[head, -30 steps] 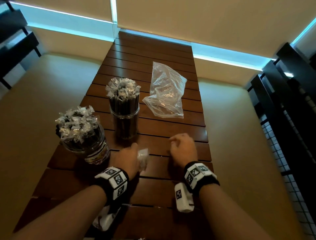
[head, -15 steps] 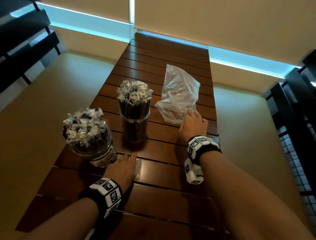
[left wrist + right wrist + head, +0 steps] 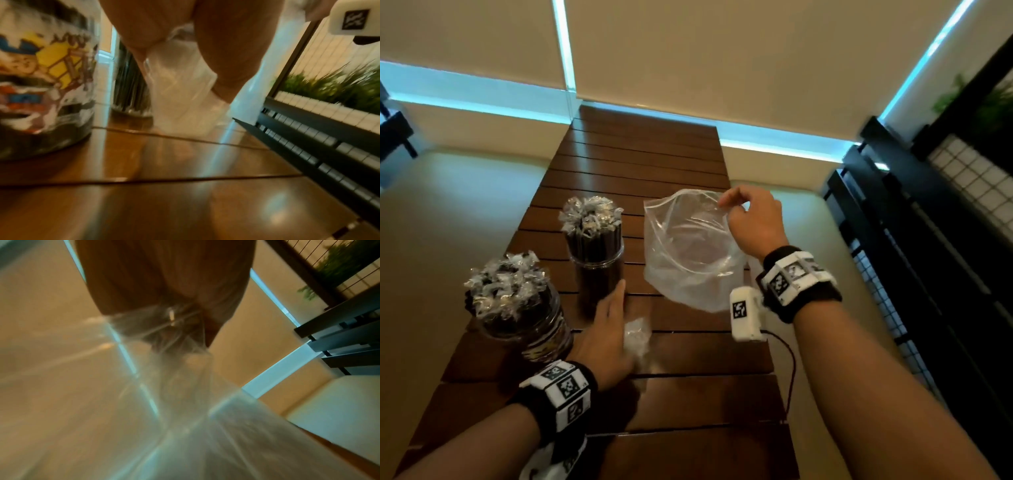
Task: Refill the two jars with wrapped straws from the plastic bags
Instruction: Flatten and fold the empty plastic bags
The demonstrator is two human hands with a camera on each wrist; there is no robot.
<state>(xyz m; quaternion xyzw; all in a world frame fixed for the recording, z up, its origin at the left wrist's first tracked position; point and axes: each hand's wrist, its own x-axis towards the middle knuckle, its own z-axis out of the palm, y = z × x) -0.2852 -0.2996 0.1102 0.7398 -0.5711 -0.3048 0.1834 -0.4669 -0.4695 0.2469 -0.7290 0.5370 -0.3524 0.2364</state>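
Two jars stand on the slatted wooden table [image 3: 688,394], both packed with wrapped straws: a wide printed jar [image 3: 517,308] [image 3: 41,81] near left and a tall narrow jar [image 3: 595,253] behind it. My right hand [image 3: 736,205] [image 3: 174,321] pinches the rim of a clear plastic bag [image 3: 688,253] [image 3: 185,386] and holds it up off the table, its mouth open; it looks empty. My left hand [image 3: 616,308] [image 3: 185,48] lies low beside the tall jar and holds a small crumpled plastic bag [image 3: 637,335] [image 3: 180,97] between thumb and fingers.
Beige cushioned benches [image 3: 448,222] flank the narrow table. A black slatted rack with a white grid and green plants [image 3: 945,205] stands at the right. A thin cable [image 3: 791,370] hangs from my right wrist camera over the table.
My right hand reached forward to the clear bag, took its rim and lifted it up. My left hand slid forward a little toward the tall jar, still with the crumpled plastic.
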